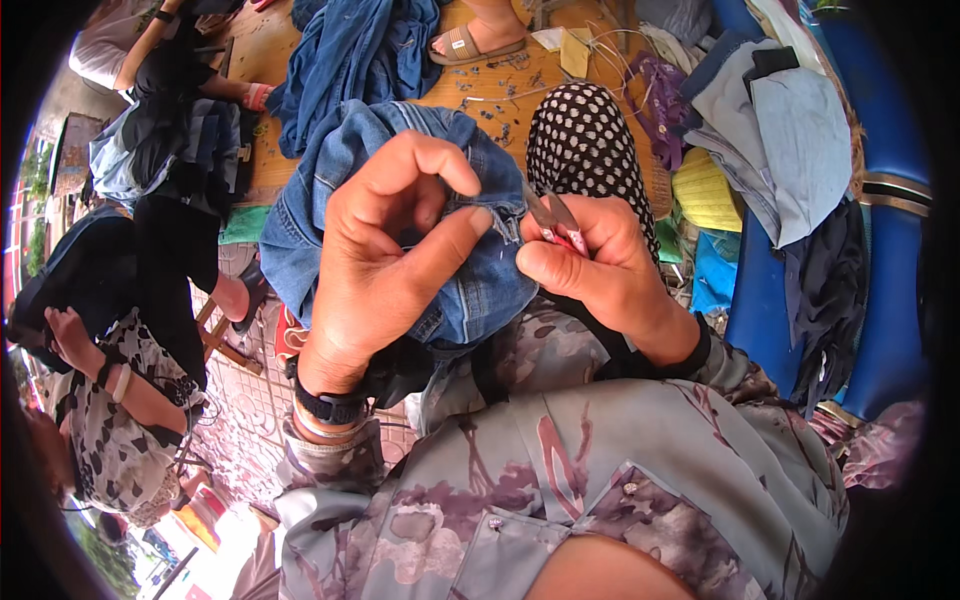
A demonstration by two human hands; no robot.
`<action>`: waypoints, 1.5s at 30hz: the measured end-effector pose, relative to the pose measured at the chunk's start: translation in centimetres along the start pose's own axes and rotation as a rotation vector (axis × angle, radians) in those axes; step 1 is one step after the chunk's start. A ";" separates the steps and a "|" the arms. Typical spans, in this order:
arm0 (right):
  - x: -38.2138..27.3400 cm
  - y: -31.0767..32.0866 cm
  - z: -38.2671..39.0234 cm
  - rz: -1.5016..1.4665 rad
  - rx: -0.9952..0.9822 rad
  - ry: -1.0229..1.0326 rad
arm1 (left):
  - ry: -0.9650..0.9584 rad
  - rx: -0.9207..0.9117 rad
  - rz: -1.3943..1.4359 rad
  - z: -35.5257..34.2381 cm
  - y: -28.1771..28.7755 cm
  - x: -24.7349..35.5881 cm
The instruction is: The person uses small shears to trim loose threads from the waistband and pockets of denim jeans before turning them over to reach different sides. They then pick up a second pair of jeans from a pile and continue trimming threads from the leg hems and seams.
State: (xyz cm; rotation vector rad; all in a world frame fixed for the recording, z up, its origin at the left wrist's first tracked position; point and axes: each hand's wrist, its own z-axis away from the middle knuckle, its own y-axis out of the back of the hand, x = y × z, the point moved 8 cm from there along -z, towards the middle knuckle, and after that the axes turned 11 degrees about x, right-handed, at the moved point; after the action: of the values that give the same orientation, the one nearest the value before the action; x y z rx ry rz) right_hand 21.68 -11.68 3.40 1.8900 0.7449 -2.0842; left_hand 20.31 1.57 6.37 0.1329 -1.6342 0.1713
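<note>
A blue denim garment (480,290) lies bunched over my lap and knee. My left hand (385,235) is curled at its edge, the thumb tip against a frayed, folded strip of denim (507,222). Its forefinger is bent and lifted a little off the thumb, and the other fingers curl in toward the cloth. Close beside it on the right, my right hand (610,255) is closed around small thread snips (556,222) with red handles. Their two metal blades stick up, parted, next to the strip. Part of the handles is hidden inside my fingers.
More denim (350,60) lies ahead on an orange-brown board (480,85) littered with small scraps. A sandalled foot (480,45) rests there. Grey and light-blue cloths (790,140) hang on a blue padded seat (895,120) at the right. Other people sit at the left, one in patterned clothing (130,410).
</note>
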 end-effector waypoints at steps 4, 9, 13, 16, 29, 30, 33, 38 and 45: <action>1.2 -0.1 -0.1 -0.204 -0.014 -0.189 | -0.257 0.049 -0.232 0.1 -0.2 1.5; 2.5 -0.1 0.3 -0.291 -0.005 -0.290 | -0.405 -0.027 -0.527 0.8 -1.2 2.8; 2.7 0.0 0.4 -0.369 0.023 -0.325 | -0.431 -0.098 -0.557 1.2 -1.6 3.1; 2.4 0.0 0.3 -0.288 0.024 -0.254 | -0.409 -0.059 -0.568 1.5 -1.7 3.1; 1.5 1.1 0.5 -0.186 0.020 -0.094 | -0.103 0.440 0.106 2.2 3.8 -0.3; 1.5 1.4 0.5 -0.199 0.028 -0.096 | -0.106 0.420 0.174 2.4 4.6 -0.5; 1.8 2.0 0.7 -0.224 0.042 -0.095 | -0.093 0.461 0.211 3.5 6.0 -0.4; 3.9 3.5 0.7 -0.498 0.105 -0.328 | -0.178 0.479 -0.251 6.2 7.2 0.3; 6.7 4.3 0.7 -0.553 0.202 -0.513 | -0.152 0.528 -0.446 9.5 8.9 -0.9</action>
State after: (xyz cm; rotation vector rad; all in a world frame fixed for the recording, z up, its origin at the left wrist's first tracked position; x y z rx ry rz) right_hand 22.24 -14.59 -4.09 1.2018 1.0306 -2.9091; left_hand 9.38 8.49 4.58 0.9233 -1.6344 0.2495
